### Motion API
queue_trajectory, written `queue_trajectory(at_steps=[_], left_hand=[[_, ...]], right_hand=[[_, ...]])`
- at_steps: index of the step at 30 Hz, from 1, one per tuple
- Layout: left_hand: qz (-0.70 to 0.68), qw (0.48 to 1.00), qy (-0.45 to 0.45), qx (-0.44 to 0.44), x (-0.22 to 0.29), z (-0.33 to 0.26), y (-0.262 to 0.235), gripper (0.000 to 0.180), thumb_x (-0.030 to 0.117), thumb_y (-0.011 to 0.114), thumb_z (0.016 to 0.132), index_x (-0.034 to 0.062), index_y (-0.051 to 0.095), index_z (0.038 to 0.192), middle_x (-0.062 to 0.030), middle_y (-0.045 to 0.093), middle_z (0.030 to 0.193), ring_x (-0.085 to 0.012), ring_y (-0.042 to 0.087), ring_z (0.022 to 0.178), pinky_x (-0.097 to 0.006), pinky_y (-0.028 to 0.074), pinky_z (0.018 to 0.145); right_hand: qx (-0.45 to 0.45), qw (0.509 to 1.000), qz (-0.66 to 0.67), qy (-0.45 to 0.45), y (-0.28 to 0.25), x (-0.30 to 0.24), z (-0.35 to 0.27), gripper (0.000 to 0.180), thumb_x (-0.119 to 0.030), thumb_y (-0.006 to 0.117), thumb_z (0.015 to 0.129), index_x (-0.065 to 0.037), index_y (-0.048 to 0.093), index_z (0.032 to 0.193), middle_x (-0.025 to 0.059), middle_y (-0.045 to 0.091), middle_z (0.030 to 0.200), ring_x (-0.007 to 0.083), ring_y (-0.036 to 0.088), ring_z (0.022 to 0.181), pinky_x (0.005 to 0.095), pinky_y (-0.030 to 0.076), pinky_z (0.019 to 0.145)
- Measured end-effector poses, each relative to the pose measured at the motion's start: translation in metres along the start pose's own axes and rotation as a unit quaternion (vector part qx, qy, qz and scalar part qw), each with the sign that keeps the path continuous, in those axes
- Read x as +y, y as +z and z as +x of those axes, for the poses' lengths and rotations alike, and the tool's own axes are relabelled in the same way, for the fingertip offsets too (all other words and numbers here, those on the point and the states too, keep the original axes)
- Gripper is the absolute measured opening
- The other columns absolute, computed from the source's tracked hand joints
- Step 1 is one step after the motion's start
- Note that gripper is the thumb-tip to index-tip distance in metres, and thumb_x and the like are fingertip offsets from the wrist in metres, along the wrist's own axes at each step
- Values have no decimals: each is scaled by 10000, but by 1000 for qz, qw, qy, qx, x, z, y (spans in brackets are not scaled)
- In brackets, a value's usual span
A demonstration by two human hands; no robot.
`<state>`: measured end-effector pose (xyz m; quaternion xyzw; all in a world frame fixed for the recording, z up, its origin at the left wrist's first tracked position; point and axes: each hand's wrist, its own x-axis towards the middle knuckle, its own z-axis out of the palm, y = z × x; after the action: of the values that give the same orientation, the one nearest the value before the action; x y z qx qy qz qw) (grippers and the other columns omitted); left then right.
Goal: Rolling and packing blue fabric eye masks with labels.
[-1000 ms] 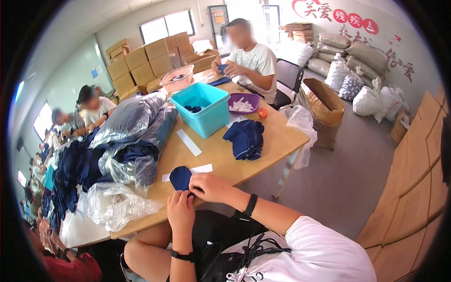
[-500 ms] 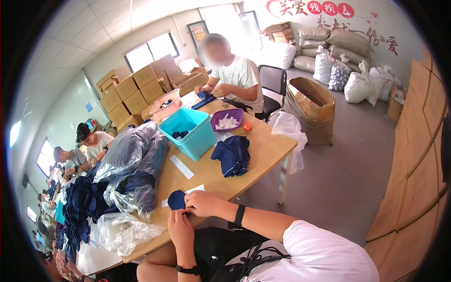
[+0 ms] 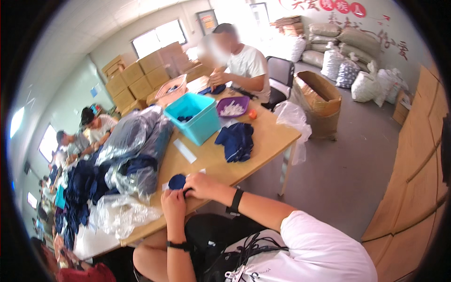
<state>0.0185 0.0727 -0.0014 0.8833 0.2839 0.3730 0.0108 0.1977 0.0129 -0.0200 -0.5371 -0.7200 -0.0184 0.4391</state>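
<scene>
A dark navy cloth piece (image 3: pixel 177 181) with a rounded end lies over white paper strips at the table's near edge. My left hand (image 3: pixel 173 205) is closed on its near side, fingertips pinching the edge. Close beside it, my right hand (image 3: pixel 201 186) is closed on the same cloth from the right. Where the fingers meet, the gripped edge is mostly hidden. Farther up the table sits a pile of navy cloth pieces (image 3: pixel 235 142) with thin light trim. A white paper strip (image 3: pixel 185 151) lies left of that pile.
A turquoise bin (image 3: pixel 202 129), a purple basket (image 3: pixel 242 104) of white pieces and a pink basket (image 3: pixel 164 97) stand across the wooden table (image 3: pixel 263 149). Plastic-wrapped bundles (image 3: pixel 134 136) crowd its left. A person (image 3: pixel 249 66) works opposite. Cartons (image 3: pixel 399 188) line the right.
The view has shifted, so the table sits slightly right and higher. My hands stay on the navy cloth. The person opposite has brought their hands up closer together.
</scene>
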Motion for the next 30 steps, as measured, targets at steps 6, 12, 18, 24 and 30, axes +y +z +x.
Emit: queue_trajectory(at_steps=[6,12,18,24,30], left_hand=[[-75,997,2,35,32,10,-2,55,90,685,901,55,720,924,-150,656,912,-386,648,874,-474,518,770],[-79,996,-53,0,16,12,-5,113,107,652,923,34,738,922,-157,685,921,-386,663,923,-460,528,800],[6,1000,-14,-11,-7,22,11,138,128,667,937,28,717,857,-163,684,870,-384,660,900,-476,518,766],[-62,996,-37,44,4,29,15,204,172,637,962,29,702,831,-189,683,862,-391,663,899,-493,524,788],[40,997,-37,-55,-36,40,33,259,218,610,978,17,720,857,-214,685,863,-398,670,860,-485,541,803]], right_hand=[[-33,991,-123,34,-11,21,5,230,-398,701,905,-189,797,897,86,716,947,310,680,944,513,471,814],[16,1000,11,25,-12,-3,7,146,-221,761,861,-95,775,934,117,705,965,346,666,993,449,516,859],[-3,1000,-11,8,-7,12,12,187,-174,790,841,-76,769,999,132,707,977,351,666,982,445,524,835],[-29,996,-67,52,-13,7,25,180,-207,738,897,-66,760,1006,139,691,946,365,656,954,452,516,828],[29,999,6,36,-3,2,25,230,-154,759,876,-37,712,1069,165,683,984,378,654,968,453,522,861]])
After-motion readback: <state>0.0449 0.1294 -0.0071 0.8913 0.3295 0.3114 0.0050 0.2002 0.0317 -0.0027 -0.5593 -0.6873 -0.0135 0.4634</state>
